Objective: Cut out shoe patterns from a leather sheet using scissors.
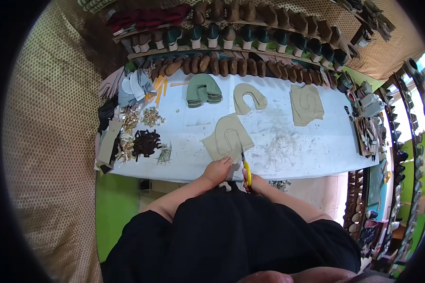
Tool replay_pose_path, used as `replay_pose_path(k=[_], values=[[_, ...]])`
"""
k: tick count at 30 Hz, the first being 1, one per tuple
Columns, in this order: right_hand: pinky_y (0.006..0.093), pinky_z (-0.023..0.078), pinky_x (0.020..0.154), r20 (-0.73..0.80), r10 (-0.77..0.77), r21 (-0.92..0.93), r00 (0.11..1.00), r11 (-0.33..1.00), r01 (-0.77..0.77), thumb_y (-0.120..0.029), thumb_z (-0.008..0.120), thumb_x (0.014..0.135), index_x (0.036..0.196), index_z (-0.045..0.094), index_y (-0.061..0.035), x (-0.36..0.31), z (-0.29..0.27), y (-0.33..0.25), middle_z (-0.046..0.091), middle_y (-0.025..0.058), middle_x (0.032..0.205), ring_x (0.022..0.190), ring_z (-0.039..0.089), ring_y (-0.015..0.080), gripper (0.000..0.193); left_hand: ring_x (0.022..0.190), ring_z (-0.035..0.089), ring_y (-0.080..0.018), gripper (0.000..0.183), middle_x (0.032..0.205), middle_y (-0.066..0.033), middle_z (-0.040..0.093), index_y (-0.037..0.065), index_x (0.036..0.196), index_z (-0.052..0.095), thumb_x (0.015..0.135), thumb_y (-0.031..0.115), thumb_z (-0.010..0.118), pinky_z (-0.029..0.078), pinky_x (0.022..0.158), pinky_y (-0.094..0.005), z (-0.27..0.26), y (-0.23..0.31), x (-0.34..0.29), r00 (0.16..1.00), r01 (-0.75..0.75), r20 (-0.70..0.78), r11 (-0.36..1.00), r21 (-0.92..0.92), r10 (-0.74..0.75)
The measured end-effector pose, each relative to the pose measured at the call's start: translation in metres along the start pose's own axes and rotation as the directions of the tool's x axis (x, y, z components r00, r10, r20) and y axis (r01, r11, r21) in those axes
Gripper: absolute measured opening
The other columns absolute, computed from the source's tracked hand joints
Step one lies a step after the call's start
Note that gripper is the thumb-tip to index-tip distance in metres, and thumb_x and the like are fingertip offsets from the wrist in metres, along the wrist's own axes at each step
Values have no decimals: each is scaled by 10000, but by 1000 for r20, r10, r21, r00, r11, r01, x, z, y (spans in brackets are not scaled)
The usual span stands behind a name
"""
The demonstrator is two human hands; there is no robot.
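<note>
A beige sheet (222, 134) with a curved U-shaped outline drawn on it lies near the front edge of the table. My left hand (217, 170) grips its near edge, fingertips on top. In my right hand (251, 183) is a pair of scissors (247, 170) with yellow handles, its blades at the sheet's right side by the drawn line. Farther back lies a cut beige U-shaped piece (243, 96). To its left rests a stack of green U-shaped pieces (203, 89), and to its right a stack of beige sheets (305, 106) with a drawn outline.
The white-covered table (288, 162) shows grey smudges. At its left are dark scraps (146, 143), shiny small pieces (152, 116) and grey-blue material (134, 89). Shoe lasts (243, 66) line the shelves behind. A box of strips (366, 134) stands at the right edge.
</note>
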State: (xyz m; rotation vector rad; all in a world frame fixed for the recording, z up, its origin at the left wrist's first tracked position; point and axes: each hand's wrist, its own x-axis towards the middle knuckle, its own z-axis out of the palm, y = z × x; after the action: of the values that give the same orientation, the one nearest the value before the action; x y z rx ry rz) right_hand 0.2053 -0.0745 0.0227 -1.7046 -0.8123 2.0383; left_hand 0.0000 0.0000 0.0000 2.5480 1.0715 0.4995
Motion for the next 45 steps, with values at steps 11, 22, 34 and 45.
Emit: replay_pose_path(k=[11, 22, 34, 45], values=[[321, 374, 410, -59, -33, -127, 998, 992, 26, -695, 384, 927, 789, 503, -78, 10, -3, 13, 491, 38, 546, 412, 445, 165, 644, 1109, 616, -326, 420, 1253, -197, 607, -2, 1251, 564, 875, 183, 597, 513, 909, -393, 0, -1, 2, 995, 16, 101, 999, -28, -13], [304, 372, 461, -37, -24, 32, 999, 999, 25, -685, 466, 905, 808, 490, -106, -9, 4, -5, 477, 22, 583, 461, 441, 158, 588, 1333, 423, -387, 723, 1429, -264, 427, -60, 1416, 353, 831, 266, 626, 348, 1109, -422, 20, 3, 33, 993, -7, 122, 994, 107, -6], [301, 400, 489, -55, -2, 10, 998, 1000, 2, -698, 476, 893, 812, 529, -62, 17, -7, 17, 515, 54, 606, 489, 485, 163, 643, 1338, 433, -329, 520, 1442, -208, 441, -34, 1395, 414, 940, 202, 500, 337, 1112, -420, 42, -10, 21, 995, -84, 44, 996, -2, 84], [307, 447, 539, -31, -159, -51, 987, 986, 158, -639, 441, 943, 983, 525, -31, 2, 6, 6, 522, 51, 722, 585, 537, 160, 616, 1353, 413, -331, 510, 1458, -205, 418, -28, 1411, 393, 953, 179, 483, 328, 1117, -419, 40, -18, 16, 986, -161, 22, 984, -81, 163]])
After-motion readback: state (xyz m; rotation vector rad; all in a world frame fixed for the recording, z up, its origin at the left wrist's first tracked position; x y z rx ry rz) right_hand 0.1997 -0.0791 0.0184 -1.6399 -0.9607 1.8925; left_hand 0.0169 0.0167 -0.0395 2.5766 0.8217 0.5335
